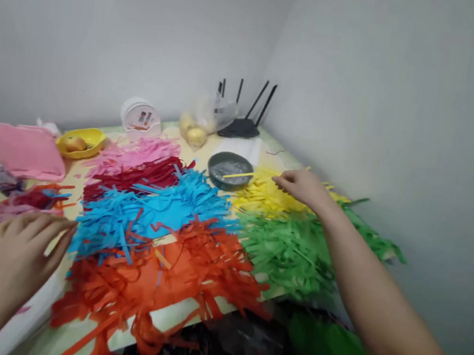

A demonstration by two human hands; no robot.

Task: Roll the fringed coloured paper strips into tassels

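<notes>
My right hand (pixel 299 187) is closed, fingertips pinched on a thin yellow paper strip (pixel 238 175). The strip's far end reaches over a round dark bowl (pixel 228 183) with a whitish, wet-looking inside. Below that hand lies a heap of yellow paper strips (pixel 276 197), with green strips (pixel 290 252) nearer me. My left hand (pixel 26 248) is at the left, thumb and fingertips brought together. What they hold, if anything, cannot be made out. Beside it spread blue strips (pixel 148 212) and orange strips (pixel 165 279).
Dark red strips (pixel 140 178) and pink strips (pixel 136 154) lie farther back. Behind them stand a tipped white tub (pixel 140 115), a bag of yellowish fruit (pixel 197 131) and a black router (pixel 239 128). A pink case (pixel 22 150) and a yellow basket (pixel 87 142) are left. Walls border the table.
</notes>
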